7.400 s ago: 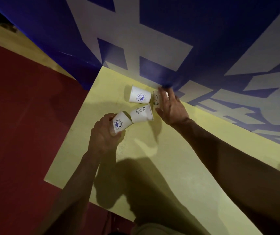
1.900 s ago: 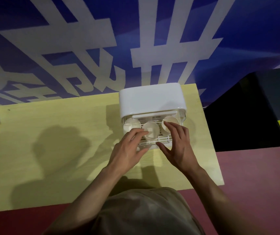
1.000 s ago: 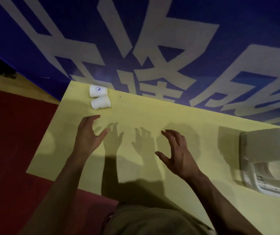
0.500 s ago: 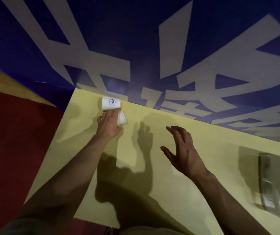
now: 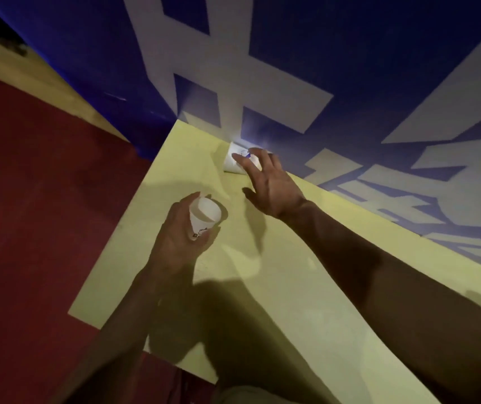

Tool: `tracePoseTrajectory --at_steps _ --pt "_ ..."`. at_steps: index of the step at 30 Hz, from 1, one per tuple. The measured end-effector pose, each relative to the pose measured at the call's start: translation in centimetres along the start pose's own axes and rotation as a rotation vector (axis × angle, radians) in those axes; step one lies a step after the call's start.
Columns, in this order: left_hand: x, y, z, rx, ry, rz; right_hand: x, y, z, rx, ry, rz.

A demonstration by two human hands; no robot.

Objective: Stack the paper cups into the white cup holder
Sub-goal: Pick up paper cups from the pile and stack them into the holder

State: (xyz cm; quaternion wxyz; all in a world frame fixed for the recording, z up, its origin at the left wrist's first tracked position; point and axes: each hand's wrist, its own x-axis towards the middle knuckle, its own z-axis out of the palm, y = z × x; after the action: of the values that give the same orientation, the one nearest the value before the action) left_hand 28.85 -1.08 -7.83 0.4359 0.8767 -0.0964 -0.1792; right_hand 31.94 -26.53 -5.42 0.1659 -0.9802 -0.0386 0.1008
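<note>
Cup (image 5: 204, 214) gripped in my left hand (image 5: 178, 239), mouth up, my right hand (image 5: 268, 186) spread, fingers (image 5: 240, 158) over second cup (image 5: 233, 162) lying at desk's (image 5: 291, 287) far edge.

Single head-worn wide-angle view, tilted, looking forward and down. Close over yellow desk (image 5: 277, 287), which runs diagonally from lower right toward upper centre. Blue-and-white wall (image 5: 350, 68) fills top; red floor (image 5: 29, 214) at left. Both forearms enter from bottom edge.
</note>
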Motion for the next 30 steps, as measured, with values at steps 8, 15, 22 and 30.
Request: tracePoseTrajectory --at_steps 8,15,22,30 --pt "-3.5 0.3 -2.0 -0.202 0.085 -0.108 6.1 -1.2 2.5 -0.200 -0.042 -0.039" --pt "-4.1 2.1 -0.4 -0.205 0.047 -0.172 4.8 0.2 2.0 -0.204 -0.174 0.014" --pt "-3.4 4.5 0.2 -0.131 -0.029 -0.089 -3.4 2.5 -0.5 0.156 -0.062 0.140" --pt "-4.7 11.5 4.0 -0.041 -0.205 0.081 -22.7 4.0 -3.8 0.293 0.320 0.403"
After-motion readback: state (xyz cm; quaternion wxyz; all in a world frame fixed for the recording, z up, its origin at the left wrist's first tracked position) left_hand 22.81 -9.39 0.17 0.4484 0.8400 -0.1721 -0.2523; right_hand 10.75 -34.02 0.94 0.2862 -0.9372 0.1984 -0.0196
